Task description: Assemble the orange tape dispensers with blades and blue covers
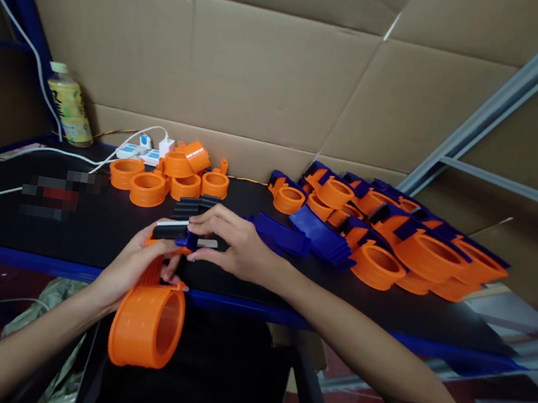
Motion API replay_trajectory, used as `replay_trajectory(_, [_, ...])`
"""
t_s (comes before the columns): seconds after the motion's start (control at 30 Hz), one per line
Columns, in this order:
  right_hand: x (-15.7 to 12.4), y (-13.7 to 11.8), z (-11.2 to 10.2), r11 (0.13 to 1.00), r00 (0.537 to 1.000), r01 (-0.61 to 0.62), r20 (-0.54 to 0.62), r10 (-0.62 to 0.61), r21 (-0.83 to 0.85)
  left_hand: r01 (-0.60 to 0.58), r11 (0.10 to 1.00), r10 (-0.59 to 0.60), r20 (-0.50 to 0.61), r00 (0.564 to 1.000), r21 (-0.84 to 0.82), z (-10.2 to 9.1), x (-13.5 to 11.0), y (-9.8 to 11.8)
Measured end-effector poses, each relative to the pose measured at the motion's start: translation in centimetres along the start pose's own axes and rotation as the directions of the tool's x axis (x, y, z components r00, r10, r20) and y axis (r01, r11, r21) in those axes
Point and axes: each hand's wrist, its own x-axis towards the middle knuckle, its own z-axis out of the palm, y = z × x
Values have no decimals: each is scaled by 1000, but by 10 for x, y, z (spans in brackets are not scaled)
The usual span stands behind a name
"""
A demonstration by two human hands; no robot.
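My left hand (132, 267) grips an orange plastic tape-dispenser body (148, 325) by its neck, the round drum hanging below the table's front edge. My right hand (235, 245) is closed in a pinch on a small black-and-blue toothed piece (182, 234) sitting at the top of that orange body, with a pale strip beside the fingers. A short stack of black toothed pieces (195, 206) lies on the table just behind both hands.
Loose orange rings (150, 188) sit at the back left. A big pile of orange-and-blue assembled dispensers (405, 239) and flat blue plates (317, 236) fills the right. A drink bottle (70, 104), a power strip (142, 152) and white cables lie far left. Cardboard walls the back.
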Motion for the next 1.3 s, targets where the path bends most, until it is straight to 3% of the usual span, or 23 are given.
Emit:
replay_trajectory(0.23, [-2,-3,-1,999,999,22,-32,-23,-42,-108,990,107,18,994,92,-3,0,-4])
replay_trajectory(0.4, [-5,-8,1,984,997,48,-47,-57,-170,-169,981,170,4,985,99,2,-3,-4])
replay_trajectory(0.53, [-6,-15,1,966,996,64,-48,-78,-251,-125,992,126,28,992,-3,-4,-6,-3])
replay_trajectory(0.7, [-2,-15,-2,971,978,76,-173,-117,-228,-119,936,179,156,971,-331,-15,-10,5])
replay_trajectory(0.9, [2,-20,-11,984,981,25,-187,-58,-174,-202,942,234,95,967,-266,-17,-3,3])
replay_trajectory(1.0, [2,-24,-10,997,991,42,-126,-51,-70,-261,932,266,-13,964,-250,-18,-4,2])
replay_trajectory(1.13, [4,-29,-5,996,995,75,69,-78,51,-305,928,294,-83,952,-214,-18,-10,4])
replay_trajectory(1.3, [8,-35,-6,995,982,-7,191,-12,100,-291,942,267,-154,951,-166,-15,-9,4])
